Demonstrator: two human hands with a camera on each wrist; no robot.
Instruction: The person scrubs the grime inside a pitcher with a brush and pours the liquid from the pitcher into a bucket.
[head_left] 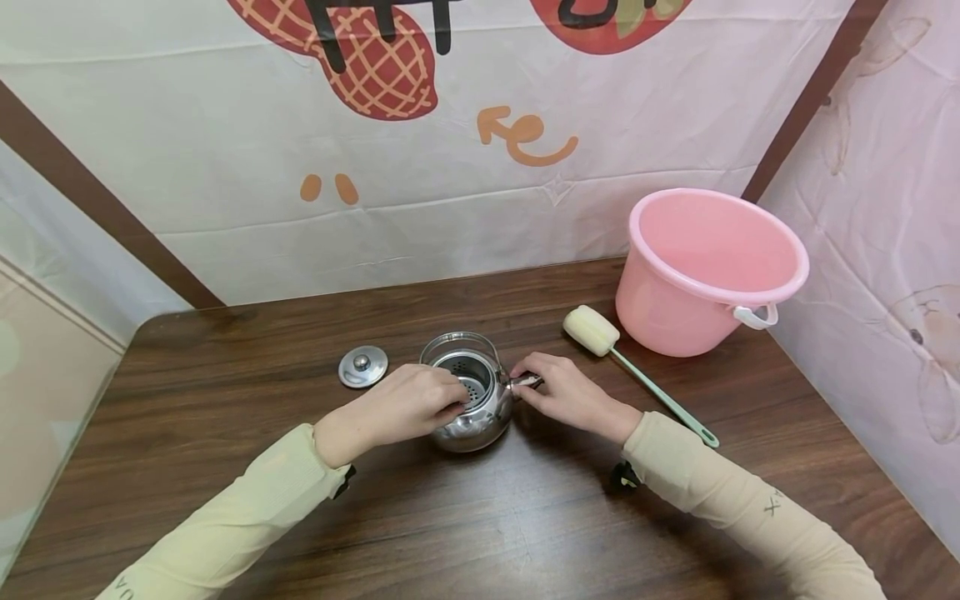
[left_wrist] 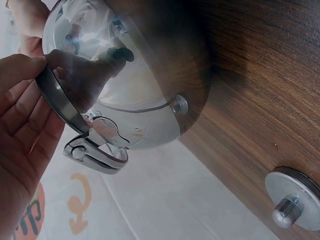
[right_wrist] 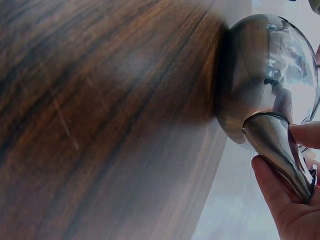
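Note:
A shiny steel teapot (head_left: 472,429) stands on the wooden table, its top uncovered. Inside its mouth sits a perforated strainer (head_left: 476,390). The wire-like hoop handle (head_left: 459,337) is swung toward the far side. My left hand (head_left: 408,406) pinches the rim (left_wrist: 59,97) of the mouth from the near left; in the left wrist view, the thumb lies at the rim's edge with the other fingers behind it. On the other side, my right hand (head_left: 566,392) grips the spout (right_wrist: 272,145) between thumb and fingers. The round steel lid (head_left: 363,367) with its knob lies left of the teapot.
A sponge brush (head_left: 591,330) with a long green handle (head_left: 663,396) lies right of the teapot. Behind it, near the back edge, stands a pink bucket (head_left: 675,304) with a white handle fitting. A printed cloth (head_left: 247,208) hangs along the back of the table.

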